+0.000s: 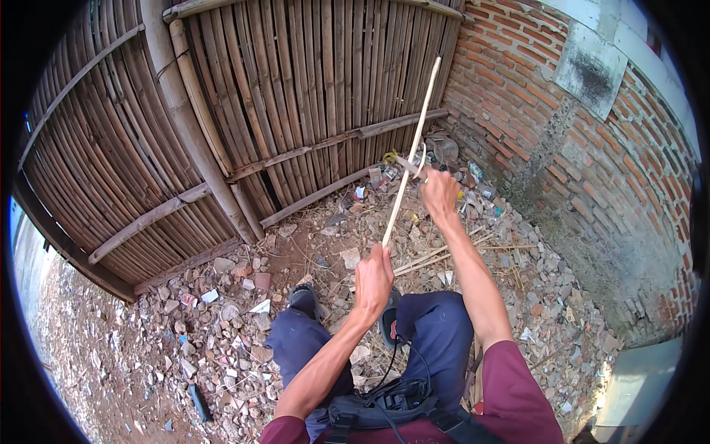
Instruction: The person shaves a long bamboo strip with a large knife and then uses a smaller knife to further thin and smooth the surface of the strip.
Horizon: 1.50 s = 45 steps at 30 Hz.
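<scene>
A long pale bamboo strip (422, 118) rises from my left hand (373, 281), slanting up and away to the right. The left fingers are closed around its lower end. Farther up the strip, my right hand (441, 196) is closed on the handle of a knife (406, 164). The knife's blade crosses the strip and appears to touch it. Beside the blade, a thin pale curl of shaving (422, 157) stands off the strip. Most of the knife's handle is hidden in my fist.
Stones and litter (229, 333) cover the ground around my bent legs. Thin pale sticks (425, 263) lie just past my knees. A bamboo slat fence (318, 89) stands ahead and left, meeting a brick wall (518, 96) on the right. A dark elongated object (199, 403) lies lower left.
</scene>
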### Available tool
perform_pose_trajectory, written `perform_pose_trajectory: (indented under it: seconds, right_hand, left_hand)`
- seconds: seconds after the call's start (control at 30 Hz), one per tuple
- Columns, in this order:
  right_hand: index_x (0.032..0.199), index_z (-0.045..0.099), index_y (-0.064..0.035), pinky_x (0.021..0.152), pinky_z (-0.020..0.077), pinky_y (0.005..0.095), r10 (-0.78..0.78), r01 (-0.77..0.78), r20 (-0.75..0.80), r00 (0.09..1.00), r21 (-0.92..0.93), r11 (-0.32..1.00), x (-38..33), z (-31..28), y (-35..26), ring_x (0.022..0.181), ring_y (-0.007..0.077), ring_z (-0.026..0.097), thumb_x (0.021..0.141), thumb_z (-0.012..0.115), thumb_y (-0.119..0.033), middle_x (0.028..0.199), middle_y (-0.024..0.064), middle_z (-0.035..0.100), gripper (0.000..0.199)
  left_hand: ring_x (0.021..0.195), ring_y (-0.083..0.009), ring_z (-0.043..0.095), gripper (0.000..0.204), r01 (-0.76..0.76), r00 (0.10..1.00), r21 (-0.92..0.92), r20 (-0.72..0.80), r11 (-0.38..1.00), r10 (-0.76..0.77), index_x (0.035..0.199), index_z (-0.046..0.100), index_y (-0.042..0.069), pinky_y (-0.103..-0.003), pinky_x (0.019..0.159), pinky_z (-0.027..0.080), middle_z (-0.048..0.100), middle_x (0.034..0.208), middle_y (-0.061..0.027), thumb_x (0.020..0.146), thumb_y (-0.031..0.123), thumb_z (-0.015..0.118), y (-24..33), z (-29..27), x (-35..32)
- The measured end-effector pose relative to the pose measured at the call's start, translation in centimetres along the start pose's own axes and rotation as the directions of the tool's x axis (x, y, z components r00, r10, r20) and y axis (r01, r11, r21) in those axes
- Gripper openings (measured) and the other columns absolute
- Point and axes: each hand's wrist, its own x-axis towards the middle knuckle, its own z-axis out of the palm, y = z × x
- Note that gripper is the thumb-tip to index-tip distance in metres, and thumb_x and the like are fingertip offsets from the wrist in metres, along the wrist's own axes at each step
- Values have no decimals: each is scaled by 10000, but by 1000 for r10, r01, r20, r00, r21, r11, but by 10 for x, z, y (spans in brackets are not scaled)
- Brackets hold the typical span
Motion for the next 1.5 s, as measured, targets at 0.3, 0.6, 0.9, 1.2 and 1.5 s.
perform_pose_trajectory:
  seconds: [0.3,0.6,0.9,1.2,1.5]
  right_hand:
    - [902,776,-66,724,590,581,78,-103,-240,968,-96,990,95,-64,46,815,483,743,894,609,-111,831,243,748,173]
    - [1026,802,-80,747,573,574,36,-35,-131,991,8,999,74,-64,28,867,479,734,892,652,-111,867,261,742,204]
    - [1256,745,-33,423,248,202,50,-508,526,849,839,-194,21,-82,-29,469,5,320,1002,484,-173,919,33,710,390]
    - [1257,732,-50,439,225,192,52,-435,438,897,898,-58,-16,-60,-51,467,-22,306,1070,641,-314,929,44,754,336]
    - [1179,750,-62,496,278,194,-52,-518,524,850,851,89,-65,-52,-93,539,-25,386,1072,664,-270,1002,80,813,249]
  left_hand:
    - [647,-486,658,207,-85,996,-41,26,996,86,988,542,-26,-561,547,484,634,716,-290,1104,146,543,16,-4,0]
    - [654,-478,649,202,-6,999,-108,50,994,12,981,554,-25,-547,583,483,630,727,-274,1092,144,556,10,-3,-1]
    - [566,-337,554,183,6,1000,-250,-23,968,-12,989,552,-22,-451,570,436,577,669,-202,1077,132,598,3,-4,6]
    - [768,-379,664,299,93,991,-156,113,983,-76,1160,597,-19,-487,724,515,666,853,-220,1035,238,685,-14,-14,15]
    - [865,-298,749,339,185,966,-228,220,956,-135,1269,609,-21,-449,813,573,751,941,-190,1054,235,671,-39,-12,30]
